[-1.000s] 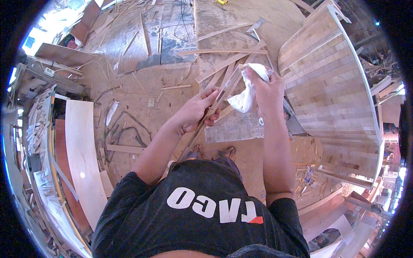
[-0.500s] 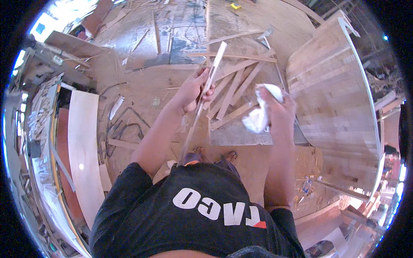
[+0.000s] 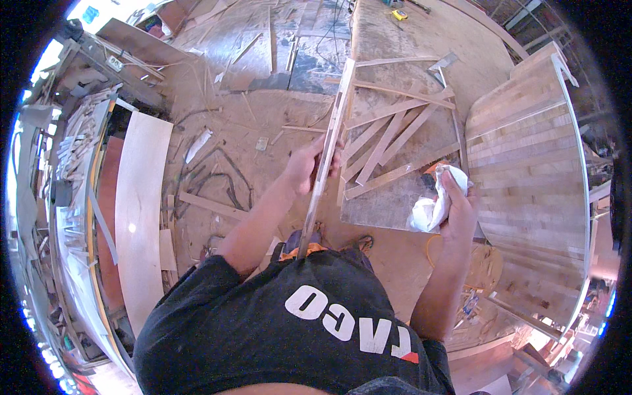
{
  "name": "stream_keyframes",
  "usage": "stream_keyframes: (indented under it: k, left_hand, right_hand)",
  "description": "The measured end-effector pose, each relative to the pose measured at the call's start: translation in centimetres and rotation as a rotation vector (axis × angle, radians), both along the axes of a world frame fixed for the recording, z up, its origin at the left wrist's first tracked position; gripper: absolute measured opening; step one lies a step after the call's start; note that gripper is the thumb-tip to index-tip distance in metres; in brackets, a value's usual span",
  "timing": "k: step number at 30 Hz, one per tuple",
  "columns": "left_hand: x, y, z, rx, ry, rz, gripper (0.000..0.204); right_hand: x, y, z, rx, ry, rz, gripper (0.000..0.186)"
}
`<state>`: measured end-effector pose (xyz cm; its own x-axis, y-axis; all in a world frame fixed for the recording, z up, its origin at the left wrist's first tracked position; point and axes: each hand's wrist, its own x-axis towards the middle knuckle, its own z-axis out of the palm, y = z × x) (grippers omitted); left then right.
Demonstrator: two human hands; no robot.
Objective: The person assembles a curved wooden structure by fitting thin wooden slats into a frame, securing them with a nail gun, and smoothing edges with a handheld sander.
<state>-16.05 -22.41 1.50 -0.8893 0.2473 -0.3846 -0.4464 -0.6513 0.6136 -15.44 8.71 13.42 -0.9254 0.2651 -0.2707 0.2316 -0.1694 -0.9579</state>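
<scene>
A long, narrow wooden strip (image 3: pixel 337 108) slants away from my waist, its near end close to my shirt. My left hand (image 3: pixel 307 166) is closed round it near the middle, with the fingertips showing on the strip's right side. My right hand (image 3: pixel 461 207) grips a crumpled white cloth (image 3: pixel 431 212) out to the right, apart from the strip. Just beyond the cloth is a small orange patch, too unclear to name. Under and ahead of the hands, several loose wooden strips (image 3: pixel 384 141) lie crossed on a dark-topped low surface (image 3: pixel 375 212).
A large panel of joined wood (image 3: pixel 526 171) stands close on the right. On the left are a pale board (image 3: pixel 141 217) and stacked offcuts (image 3: pixel 85 141). Dark cable (image 3: pixel 217 181) and scraps lie on the dusty floor. A yellow tape measure (image 3: pixel 399 14) rests at the far end.
The whole view has shifted. My right hand has moved nearer to me and right with the cloth. The strip still sits in my left hand, its far end slightly farther right.
</scene>
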Motion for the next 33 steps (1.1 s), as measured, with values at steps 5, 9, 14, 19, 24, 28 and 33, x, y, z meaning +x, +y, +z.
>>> stream_keyframes:
  k: [5, 9, 14, 19, 24, 28, 33]
  left_hand:
    - [8.0, 1.7, -1.9, -0.018, -0.007, 0.025, 0.037]
    - [9.1, 2.0, -3.7, 0.07, -0.014, -0.046, 0.039]
    - [6.9, 1.9, -0.4, 0.01, 0.054, -0.02, 0.046]
    - [5.5, 1.2, 1.4, -0.097, 0.112, -0.117, 0.047]
    - [5.7, 1.9, 3.0, -0.094, 0.086, -0.119, 0.048]
    - [5.8, 1.7, 2.6, -0.084, 0.111, -0.146, 0.049]
    - [5.6, 2.0, 1.3, -0.072, 0.165, -0.18, 0.048]
  right_hand:
    - [-0.5, -1.3, 0.6, -0.066, -0.031, 0.124, 0.03]
    - [-2.3, -3.1, 0.9, -0.046, 0.018, 0.219, 0.033]
    - [-5.7, -5.9, 0.9, 0.072, 0.128, 0.23, 0.039]
    - [-8.2, -8.1, 3.0, 0.163, 0.211, 0.197, 0.036]
    - [-8.6, -8.3, 4.0, 0.15, 0.203, 0.214, 0.038]
    - [-8.5, -8.8, 4.2, 0.171, 0.217, 0.234, 0.041]
    - [-8.7, -8.1, 4.2, 0.191, 0.203, 0.235, 0.038]
